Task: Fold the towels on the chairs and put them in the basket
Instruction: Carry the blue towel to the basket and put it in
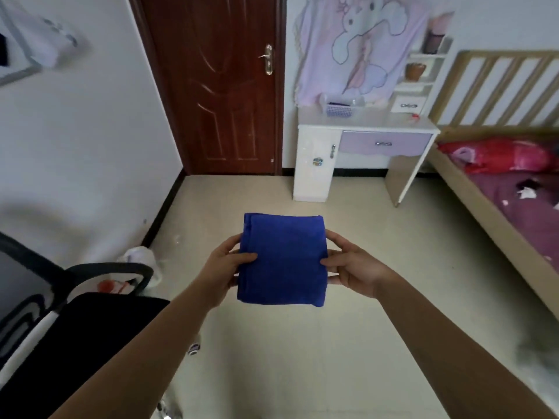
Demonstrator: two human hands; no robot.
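2 bare forearms reach in from the bottom edge, with a black office chair (78, 328) just to the left of them. Past the wrists, the left hand (222, 266) and right hand (355, 267) hold a blue towel (282, 261) between them in mid-air over the pale tiled floor (378, 343), apart from the chair. The towel is folded into a thick, near-square pad. Each hand pinches 1 side edge, thumb laid on top and fingers curled underneath, so both are closed on the cloth. It looks light, soft and plush, and I judge it would sag or fall open if taken by a single corner. The best hold is probably this one, at the 2 opposite edges with the layers squeezed together, or else a flat palm beneath. The folding looks done; putting it away is left. Farther off stands a white desk (311, 164) with a small lilac basket (338, 111) on top, a bed (484, 211) to its right and a dark red door (217, 86) to its left. Whether that basket is the one meant I cannot tell.
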